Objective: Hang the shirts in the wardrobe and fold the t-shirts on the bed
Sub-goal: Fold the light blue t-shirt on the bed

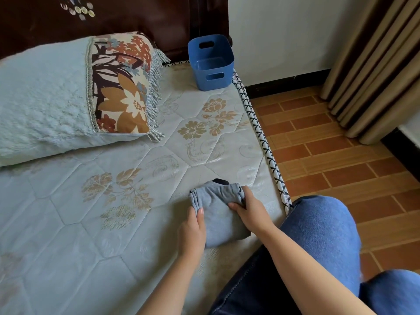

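Nearest to us in the head view is a knee in blue jeans (322, 235), resting against the bed's edge. Just beyond it we see the t-shirt (218, 223), pale grey-blue and folded into a thick, compact bundle. Its layered edges bunch at the far end, where a dark scrap peeks out. It lies on the quilted mattress (102, 223), close to the right edge. The left hand (193, 230) grips the bundle's left side with its thumb on top. The right hand (247, 210) curls its fingers round the far right corner. Further off stand a blue basket (211, 62) and a fringed pillow (56, 98).
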The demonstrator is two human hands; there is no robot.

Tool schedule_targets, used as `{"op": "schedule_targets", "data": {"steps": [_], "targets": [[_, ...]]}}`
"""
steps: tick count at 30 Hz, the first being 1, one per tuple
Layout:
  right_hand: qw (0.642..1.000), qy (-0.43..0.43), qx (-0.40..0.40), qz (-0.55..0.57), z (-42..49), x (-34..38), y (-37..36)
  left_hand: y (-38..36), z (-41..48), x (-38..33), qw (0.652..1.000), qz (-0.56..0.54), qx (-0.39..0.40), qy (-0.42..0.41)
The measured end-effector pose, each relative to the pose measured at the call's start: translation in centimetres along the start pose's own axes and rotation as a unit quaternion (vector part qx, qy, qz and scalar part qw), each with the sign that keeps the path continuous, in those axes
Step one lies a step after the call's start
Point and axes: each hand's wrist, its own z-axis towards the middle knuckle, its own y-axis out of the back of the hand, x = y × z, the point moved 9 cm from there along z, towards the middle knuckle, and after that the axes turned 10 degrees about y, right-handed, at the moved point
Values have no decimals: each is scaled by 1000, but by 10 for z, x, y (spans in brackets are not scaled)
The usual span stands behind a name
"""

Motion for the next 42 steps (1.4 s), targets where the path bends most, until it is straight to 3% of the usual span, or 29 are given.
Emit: {"op": "schedule_targets", "data": {"steps": [5, 9, 14, 22, 31, 35, 36, 38, 40, 42], "targets": [[985, -107, -29, 133, 1, -26, 2, -6, 12, 4, 997, -33, 20, 62], [941, -156, 61, 295, -11, -27, -17, -4, 17, 16, 985, -97, 30, 136], [980, -80, 53, 174, -4, -22, -14, -5, 3, 22, 973, -149, 23, 175], [999, -26, 17, 34, -2, -11, -4, 1, -3, 0, 995, -79, -33, 48], [992, -122, 23, 15, -5, -24, -5, -16, 10, 16, 990, -51, 11, 131], [991, -55, -42, -111, -8, -10, 7, -3, 3, 18, 988, 1, -34, 151], [982, -7, -81, -171, -7, 0, 14, 5, 2, 15, 988, 16, -68, 134], [949, 110, -119, -270, -7, 26, 12, 18, 0, -5, 989, 44, -144, 18], [918, 201, -55, -337, -6, 42, -11, 11, -7, -28, 972, 84, -172, -135], [893, 250, 25, -375, -9, 42, -38, -11, -12, -43, 958, 115, -122, -234]]}}
